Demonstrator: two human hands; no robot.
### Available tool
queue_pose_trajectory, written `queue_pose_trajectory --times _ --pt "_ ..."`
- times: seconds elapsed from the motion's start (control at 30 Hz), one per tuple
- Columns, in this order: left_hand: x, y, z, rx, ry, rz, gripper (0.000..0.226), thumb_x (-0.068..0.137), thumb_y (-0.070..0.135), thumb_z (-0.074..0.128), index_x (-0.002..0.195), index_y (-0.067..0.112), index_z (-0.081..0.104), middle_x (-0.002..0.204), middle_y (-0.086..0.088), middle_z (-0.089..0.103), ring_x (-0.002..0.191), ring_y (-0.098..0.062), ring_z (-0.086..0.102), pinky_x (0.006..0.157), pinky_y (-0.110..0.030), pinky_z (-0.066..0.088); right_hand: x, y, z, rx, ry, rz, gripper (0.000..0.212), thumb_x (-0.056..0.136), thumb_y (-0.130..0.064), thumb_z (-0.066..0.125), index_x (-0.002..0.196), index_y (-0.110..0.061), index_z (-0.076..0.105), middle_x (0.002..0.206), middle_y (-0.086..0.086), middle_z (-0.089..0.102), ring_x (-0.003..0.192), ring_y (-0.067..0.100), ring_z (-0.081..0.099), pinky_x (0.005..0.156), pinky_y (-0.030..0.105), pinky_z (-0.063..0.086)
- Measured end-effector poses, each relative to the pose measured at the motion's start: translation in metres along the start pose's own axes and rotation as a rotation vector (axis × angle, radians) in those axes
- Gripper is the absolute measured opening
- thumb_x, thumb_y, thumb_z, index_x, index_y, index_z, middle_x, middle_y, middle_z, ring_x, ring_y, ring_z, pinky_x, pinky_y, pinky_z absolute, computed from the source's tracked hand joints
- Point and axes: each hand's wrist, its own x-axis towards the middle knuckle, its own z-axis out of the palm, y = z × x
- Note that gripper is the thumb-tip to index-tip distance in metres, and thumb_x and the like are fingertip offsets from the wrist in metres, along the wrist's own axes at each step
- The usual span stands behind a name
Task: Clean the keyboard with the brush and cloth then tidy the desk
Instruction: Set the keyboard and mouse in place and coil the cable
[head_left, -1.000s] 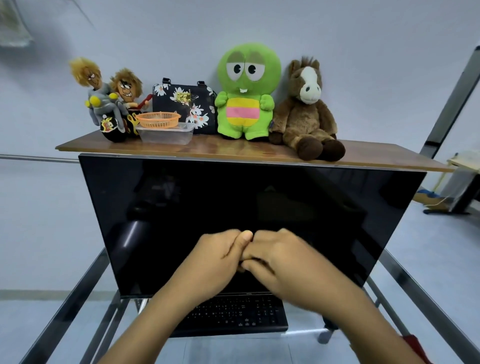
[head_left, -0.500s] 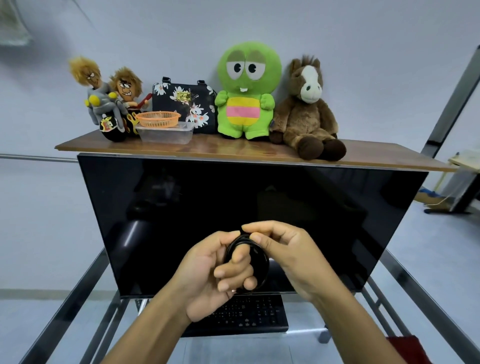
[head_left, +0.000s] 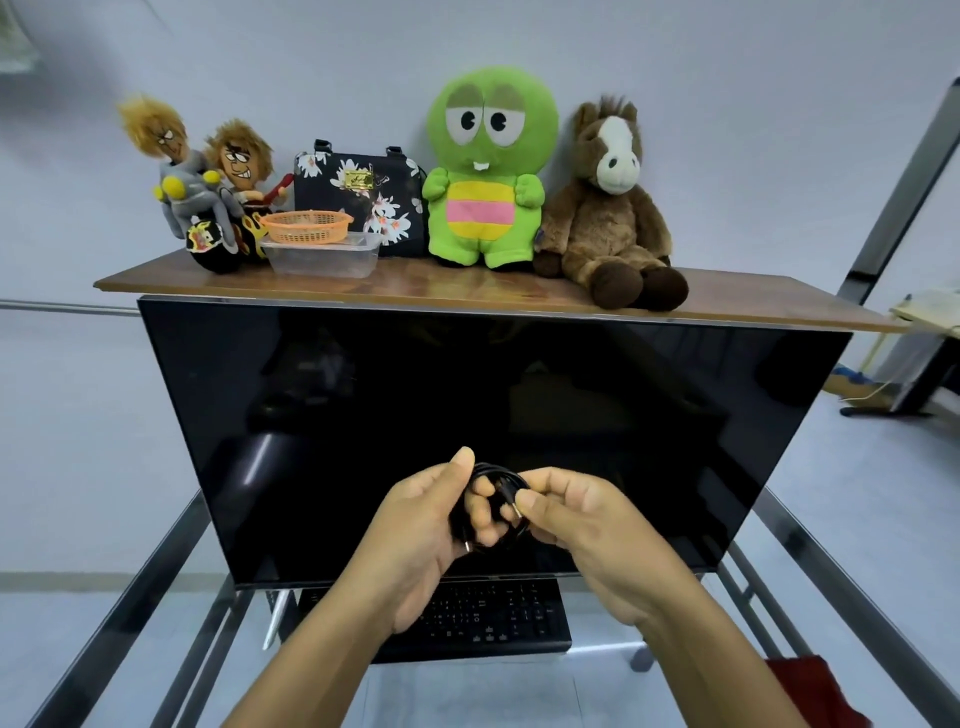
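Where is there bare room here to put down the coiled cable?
The wooden shelf is bare at its right end, past the brown horse; from there leftward green plush, floral bag, clear tub and dolls crowd it. The glass desk shows bare glass right of the keyboard.

I have the left hand (head_left: 421, 525) gripping a coiled black cable (head_left: 491, 469); the right hand (head_left: 582, 525) pinches its plug end. Keyboard (head_left: 498, 613) lies below both hands, monitor (head_left: 467, 405) directly behind them.
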Motion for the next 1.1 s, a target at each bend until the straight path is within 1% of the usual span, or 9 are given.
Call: queue_pose_trajectory --times 0.1,0.27,0.37,0.5,0.63,0.73,0.8,0.97,1.1 --pt "0.006 -0.013 -0.002 0.141 0.023 0.023 0.038 0.099 0.033 0.045 0.089 0.003 0.065 0.074 -0.012 0.068 0.072 -0.022 0.066 0.076 -0.038 0.057 0.001 0.009 -0.01 0.157 -0.025 0.154 0.034 0.099 -0.022 0.05 0.115 0.007 0.061 0.091 0.003 0.069 0.092 0.016 0.062 0.1 0.041 0.042" --pt "0.027 -0.053 0.003 0.436 -0.053 -0.098 0.03 0.102 0.022 0.044 0.087 0.013 0.067 0.077 0.0 0.067 0.071 -0.012 0.057 0.065 -0.026 0.046 -0.006 0.028 -0.037 0.251 0.021 0.151 0.028 0.091 -0.011 0.063 0.116 0.001 0.067 0.102 0.018 0.071 0.096 0.027 0.065 0.094 0.043 0.049" --pt "0.043 -0.085 0.016 0.391 -0.062 -0.217 0.027 0.102 0.018 0.045 0.089 0.01 0.067 0.068 -0.003 0.058 0.059 -0.011 0.051 0.059 -0.022 0.045 -0.009 0.051 -0.061 0.075 0.229 0.196 0.017 0.092 -0.007 0.063 0.104 -0.009 0.074 0.09 0.006 0.075 0.086 0.017 0.066 0.08 0.029 0.051" --pt "0.064 -0.142 0.046 0.243 0.025 -0.38 0.024 0.101 0.016 0.048 0.091 0.003 0.066 0.067 -0.007 0.06 0.056 -0.015 0.055 0.058 -0.027 0.05 -0.015 0.091 -0.095 -0.117 0.338 0.324 0.009 0.092 -0.015 0.066 0.085 -0.012 0.072 0.06 -0.009 0.066 0.045 -0.003 0.05 0.046 0.011 0.037" --pt "0.083 -0.199 0.073 0.199 0.162 -0.492 0.016 0.098 0.008 0.053 0.097 -0.004 0.063 0.071 -0.011 0.06 0.054 -0.017 0.056 0.054 -0.027 0.055 -0.015 0.155 -0.125 -0.212 0.417 0.455 0.015 0.094 -0.014 0.061 0.084 -0.01 0.071 0.072 0.003 0.063 0.055 0.01 0.05 0.052 0.024 0.045" --pt "0.098 -0.231 0.083 0.267 0.249 -0.521 0.012 0.093 -0.004 0.051 0.099 0.003 0.059 0.081 -0.011 0.063 0.065 -0.021 0.062 0.065 -0.031 0.06 -0.011 0.195 -0.14 -0.18 0.483 0.556 0.015 0.095 -0.005 0.055 0.091 -0.003 0.069 0.07 0.006 0.058 0.055 0.014 0.052 0.052 0.024 0.052" --pt "0.108 -0.25 0.085 0.398 0.249 -0.512 0.02 0.085 -0.008 0.054 0.099 0.005 0.061 0.081 -0.008 0.065 0.072 -0.023 0.064 0.072 -0.035 0.059 -0.004 0.213 -0.146 -0.127 0.516 0.608 0.01 0.094 0.0 0.054 0.097 0.0 0.064 0.069 0.006 0.057 0.052 0.015 0.052 0.051 0.026 0.051" --pt "0.12 -0.283 0.091 0.782 0.136 -0.441 0.028 0.088 -0.001 0.044 0.095 0.012 0.068 0.073 0.0 0.063 0.058 -0.012 0.05 0.047 -0.015 0.036 0.021 0.261 -0.157 -0.343 0.504 0.599 0.018 0.09 -0.002 0.058 0.077 -0.014 0.053 0.064 0.006 0.057 0.054 0.022 0.055 0.055 0.037 0.051" --pt "0.126 -0.301 0.093 1.281 -0.137 -0.301 0.029 0.097 0.018 0.054 0.123 0.006 0.052 0.116 -0.006 0.057 0.104 -0.014 0.057 0.079 -0.016 0.044 0.034 0.283 -0.159 -0.874 0.344 0.495 0.015 0.097 -0.016 0.051 0.084 -0.012 0.055 0.083 0.004 0.052 0.061 0.011 0.047 0.056 0.014 0.035"
